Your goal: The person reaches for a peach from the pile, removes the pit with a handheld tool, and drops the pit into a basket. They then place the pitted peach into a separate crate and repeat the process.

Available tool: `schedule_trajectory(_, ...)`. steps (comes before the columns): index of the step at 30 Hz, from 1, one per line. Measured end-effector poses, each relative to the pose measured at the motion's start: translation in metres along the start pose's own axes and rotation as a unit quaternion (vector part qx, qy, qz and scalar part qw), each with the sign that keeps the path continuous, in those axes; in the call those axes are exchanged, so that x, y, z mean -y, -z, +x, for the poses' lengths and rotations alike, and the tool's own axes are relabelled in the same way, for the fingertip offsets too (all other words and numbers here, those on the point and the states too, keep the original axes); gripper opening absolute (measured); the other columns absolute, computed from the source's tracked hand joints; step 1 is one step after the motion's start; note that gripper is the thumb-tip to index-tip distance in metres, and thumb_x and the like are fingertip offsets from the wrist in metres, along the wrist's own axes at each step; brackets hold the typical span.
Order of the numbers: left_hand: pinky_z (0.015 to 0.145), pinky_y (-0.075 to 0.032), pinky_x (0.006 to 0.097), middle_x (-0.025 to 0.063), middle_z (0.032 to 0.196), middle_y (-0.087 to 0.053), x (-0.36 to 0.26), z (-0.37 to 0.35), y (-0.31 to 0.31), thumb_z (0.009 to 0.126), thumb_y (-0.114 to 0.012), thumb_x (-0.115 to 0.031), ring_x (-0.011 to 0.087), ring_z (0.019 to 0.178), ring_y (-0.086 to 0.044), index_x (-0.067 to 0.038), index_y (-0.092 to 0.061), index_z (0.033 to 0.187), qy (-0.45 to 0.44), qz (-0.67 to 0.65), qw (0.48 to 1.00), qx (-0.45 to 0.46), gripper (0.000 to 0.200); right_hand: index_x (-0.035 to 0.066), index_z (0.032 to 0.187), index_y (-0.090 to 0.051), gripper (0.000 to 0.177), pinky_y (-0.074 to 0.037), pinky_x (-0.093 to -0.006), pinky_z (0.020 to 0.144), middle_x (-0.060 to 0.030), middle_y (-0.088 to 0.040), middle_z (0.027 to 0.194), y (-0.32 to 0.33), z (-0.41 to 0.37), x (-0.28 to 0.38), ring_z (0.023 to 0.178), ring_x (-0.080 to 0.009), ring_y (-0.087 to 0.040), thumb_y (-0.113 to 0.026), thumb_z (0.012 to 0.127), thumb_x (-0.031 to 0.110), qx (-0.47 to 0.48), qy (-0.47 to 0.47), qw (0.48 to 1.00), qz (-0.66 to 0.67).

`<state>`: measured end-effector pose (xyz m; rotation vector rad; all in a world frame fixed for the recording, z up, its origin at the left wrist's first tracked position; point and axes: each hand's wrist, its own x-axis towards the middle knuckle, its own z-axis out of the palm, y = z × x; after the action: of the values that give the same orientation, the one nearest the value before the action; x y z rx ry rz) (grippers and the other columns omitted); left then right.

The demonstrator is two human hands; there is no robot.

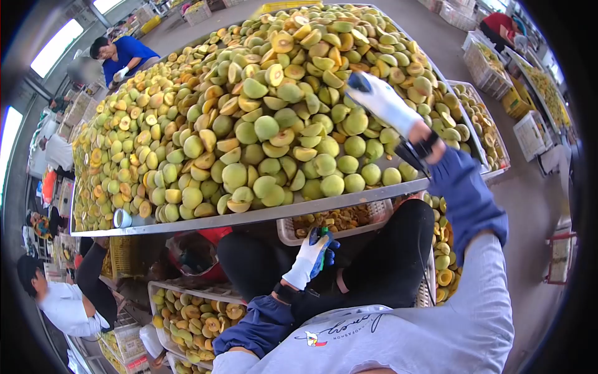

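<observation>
My left hand (313, 257), in a white glove with blue palm coating, is low in front of my lap. Its fingers are closed round a small tool with a green handle (323, 231); most of the tool is hidden. My right hand (377, 98), gloved the same way, is stretched out over the heap of green-yellow stone fruit (266, 127). Its dark blue fingertips overlap the fruit in this view, and the fingers are smeared and turned away. Many fruits in the heap are cut in half, while whole ones lie along the near edge of the metal table (280, 212).
A crate of small orange-brown pieces (380, 215) stands under the table edge. Crates of halved fruit (205, 291) flank my legs. A white cup (122, 218) sits on the table's left corner. A person in blue (128, 55) works across the heap; another sits at left (65, 305).
</observation>
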<state>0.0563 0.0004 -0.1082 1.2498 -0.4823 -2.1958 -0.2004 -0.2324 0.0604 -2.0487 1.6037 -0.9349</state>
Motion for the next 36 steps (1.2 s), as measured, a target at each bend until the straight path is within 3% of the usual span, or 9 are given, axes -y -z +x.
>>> schedule_trajectory(5,0.045,-0.046,0.0259,0.0079,0.082,-0.063,-0.002,-0.023,0.003,0.092,-0.059,-0.028,0.0126,0.051,-0.054,-0.012,-0.052,0.105,-0.051,0.035,0.998,0.011,0.022,0.007,0.123,-0.053,0.051,-0.042,-0.0388,0.095,-0.0193,-0.057,0.12,-0.082,0.114,0.03,0.113,-0.0348,-0.053,-0.061,0.078,0.029,-0.046,0.14,0.989,0.018)
schedule_trajectory(8,0.042,-0.043,0.0235,0.0077,0.081,-0.062,0.01,-0.022,0.014,0.092,-0.059,-0.027,0.0107,0.05,-0.052,-0.01,-0.052,0.103,-0.06,0.036,0.998,-0.003,0.021,0.012,0.122,-0.055,0.048,-0.042,-0.0401,0.096,-0.017,-0.055,0.121,-0.112,0.14,0.045,0.113,-0.0347,-0.051,-0.06,0.076,0.026,0.091,0.171,0.981,0.028)
schedule_trajectory(11,0.042,-0.042,0.0233,0.0053,0.08,-0.063,0.011,-0.024,0.013,0.092,-0.059,-0.023,0.0092,0.05,-0.051,-0.009,-0.054,0.098,-0.065,0.116,0.99,-0.053,0.017,0.008,0.118,-0.056,0.047,-0.045,-0.042,0.093,-0.0171,-0.058,0.113,-0.123,0.14,0.033,0.11,-0.0344,-0.053,-0.064,0.075,0.026,-0.044,0.264,0.96,-0.079)
schedule_trajectory(13,0.043,-0.041,0.024,0.0034,0.081,-0.063,0.009,-0.029,0.011,0.092,-0.059,-0.023,0.0083,0.05,-0.049,-0.008,-0.055,0.1,-0.044,0.139,0.987,-0.073,0.018,0.008,0.114,-0.059,0.04,-0.045,-0.0382,0.09,-0.0142,-0.063,0.107,-0.091,0.125,0.052,0.102,-0.0291,-0.059,-0.064,0.077,0.024,-0.052,0.18,0.981,-0.046)
schedule_trajectory(16,0.046,-0.042,0.023,0.0018,0.083,-0.063,0.001,-0.039,0.009,0.093,-0.059,-0.025,0.0069,0.053,-0.049,-0.007,-0.055,0.109,-0.065,0.166,0.983,-0.048,0.025,0.005,0.118,-0.055,0.039,-0.044,-0.02,0.065,0.0004,-0.06,0.104,-0.043,0.077,0.053,0.088,-0.006,-0.056,-0.066,0.083,0.02,0.024,-0.044,0.935,0.35)
schedule_trajectory(21,0.05,-0.044,0.0221,0.0029,0.091,-0.062,-0.012,-0.066,-0.007,0.093,-0.058,-0.021,0.007,0.058,-0.052,-0.006,-0.05,0.117,-0.118,0.137,0.983,-0.018,0.029,0.012,0.119,-0.055,0.038,-0.051,-0.0239,0.062,-0.0016,-0.064,0.098,0.02,-0.091,0.063,0.082,-0.0118,-0.064,-0.065,0.087,0.03,0.149,-0.315,0.836,0.424)
schedule_trajectory(27,0.056,-0.046,0.0218,0.0031,0.092,-0.062,-0.013,-0.078,-0.035,0.092,-0.057,-0.018,0.0084,0.061,-0.053,-0.004,-0.043,0.132,-0.226,0.22,0.948,0.029,0.045,0.007,0.114,-0.053,0.032,-0.055,-0.0332,0.064,-0.0099,-0.061,0.092,-0.005,-0.233,0.048,0.074,-0.0228,-0.063,-0.061,0.084,0.015,0.22,-0.416,0.666,0.579)
schedule_trajectory(32,0.051,-0.044,0.0243,0.0049,0.085,-0.062,-0.032,-0.089,-0.074,0.091,-0.058,-0.022,0.0097,0.057,-0.052,-0.004,-0.038,0.133,-0.242,0.282,0.928,0.0,0.05,0.01,0.101,-0.058,0.024,-0.051,-0.0253,0.063,-0.0014,-0.062,0.09,-0.031,-0.251,0.062,0.08,-0.0129,-0.061,-0.067,0.08,0.015,0.088,-0.332,0.78,0.523)
schedule_trajectory(36,0.051,-0.045,0.0245,0.0061,0.086,-0.061,-0.024,-0.084,-0.085,0.091,-0.058,-0.022,0.0096,0.058,-0.052,-0.003,-0.04,0.13,-0.294,0.251,0.922,-0.003,0.047,0.01,0.105,-0.06,0.024,-0.048,-0.0216,0.06,-0.0022,-0.063,0.091,-0.061,-0.248,0.049,0.08,-0.0138,-0.062,-0.064,0.084,0.02,-0.031,-0.329,0.658,0.676)
